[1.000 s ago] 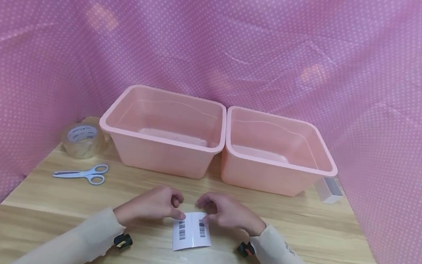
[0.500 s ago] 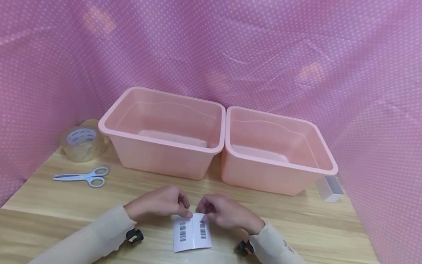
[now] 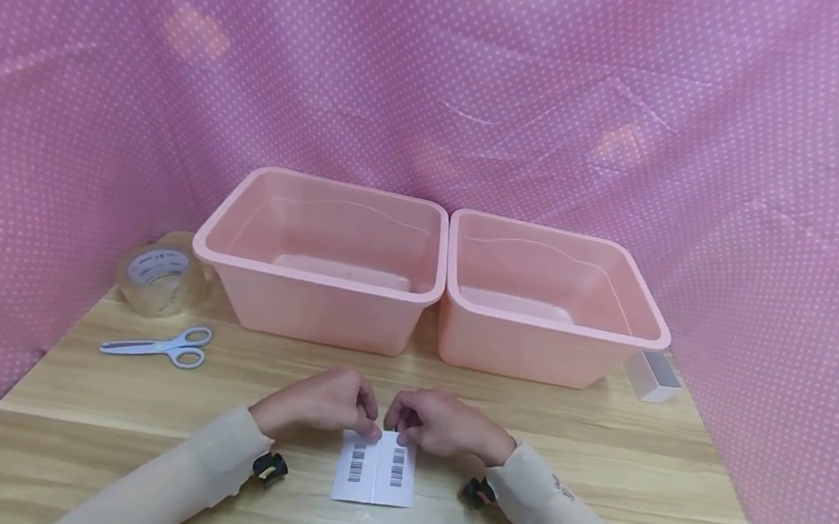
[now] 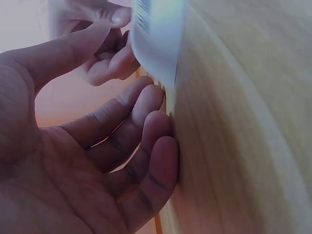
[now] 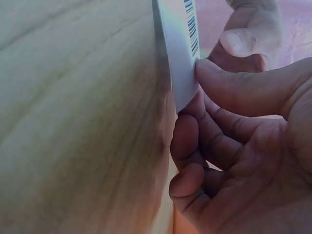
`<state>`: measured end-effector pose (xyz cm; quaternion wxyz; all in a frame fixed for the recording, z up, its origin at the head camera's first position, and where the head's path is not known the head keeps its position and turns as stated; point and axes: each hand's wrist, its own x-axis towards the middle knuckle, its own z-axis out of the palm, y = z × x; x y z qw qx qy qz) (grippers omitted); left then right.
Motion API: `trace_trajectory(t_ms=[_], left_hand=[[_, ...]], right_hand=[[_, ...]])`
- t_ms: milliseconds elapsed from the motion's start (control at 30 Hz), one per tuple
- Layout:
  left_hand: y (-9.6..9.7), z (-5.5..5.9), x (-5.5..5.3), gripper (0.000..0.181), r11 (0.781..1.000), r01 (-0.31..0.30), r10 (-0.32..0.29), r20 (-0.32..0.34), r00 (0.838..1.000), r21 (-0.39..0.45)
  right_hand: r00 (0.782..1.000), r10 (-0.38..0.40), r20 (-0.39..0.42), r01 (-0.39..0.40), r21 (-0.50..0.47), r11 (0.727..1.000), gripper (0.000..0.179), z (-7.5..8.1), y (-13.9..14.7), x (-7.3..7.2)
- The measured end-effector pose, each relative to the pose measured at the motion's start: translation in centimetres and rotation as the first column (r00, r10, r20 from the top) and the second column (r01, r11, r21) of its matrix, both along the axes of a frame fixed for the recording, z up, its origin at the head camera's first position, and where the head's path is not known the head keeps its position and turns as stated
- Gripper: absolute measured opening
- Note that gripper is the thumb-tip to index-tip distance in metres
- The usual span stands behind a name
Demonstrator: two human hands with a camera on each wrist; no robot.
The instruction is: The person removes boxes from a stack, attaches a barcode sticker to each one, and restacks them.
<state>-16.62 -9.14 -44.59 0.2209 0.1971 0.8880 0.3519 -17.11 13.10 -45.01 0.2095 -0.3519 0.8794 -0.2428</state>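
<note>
A white card (image 3: 356,481) with two printed barcodes and a crease down its middle sits at the front of the table, between both hands. At its far edge, my right hand (image 3: 450,425) pinches it; in the right wrist view the thumb (image 5: 214,73) lies on the card's edge, with fingers curled underneath. My left hand (image 3: 325,403) is close beside, its thumb over the card's far left corner in the head view. In the left wrist view, the left fingers (image 4: 163,158) bend loosely with their tips at the tabletop, and a gap separates them from the thumb.
Two pink plastic tubs (image 3: 328,312) (image 3: 517,350) stand side by side behind the hands. To the left are blue scissors (image 3: 165,346) and a roll of clear tape (image 3: 160,285). A small white box (image 3: 652,381) stands at the right. Pink dotted cloth (image 3: 435,88) surrounds the wooden table (image 3: 560,457).
My left hand has moved right, closer to the right hand. The card was tilted and bowed; now it is squarer to me and flatter, its crease running straight.
</note>
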Motion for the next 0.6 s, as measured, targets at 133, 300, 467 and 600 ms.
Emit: trace_trajectory(t_ms=[133,300,467,600], left_hand=[[0.1,0.2,0.1,0.015,1.0,0.012,-0.012,0.01,1.0,0.021],[-0.2,0.3,0.0,0.009,0.994,-0.005,-0.002,0.067,0.998,0.105],[-0.4,0.6,-0.6,0.01,0.981,-0.029,0.011,0.093,0.996,0.194],[0.0,1.0,-1.1,0.011,0.967,-0.042,0.022,0.084,0.996,0.252]], right_hand=[[1.0,0.004,0.011,-0.004,-0.012,1.0,0.019,0.0,0.2,-0.2],[0.999,-0.012,0.04,0.016,-0.103,0.995,0.017,0.5,0.5,-0.6],[0.996,-0.069,0.054,0.077,-0.164,0.984,0.012,1.5,0.6,-1.0],[0.994,-0.106,0.022,0.108,-0.214,0.971,0.01,2.5,0.8,-1.4]])
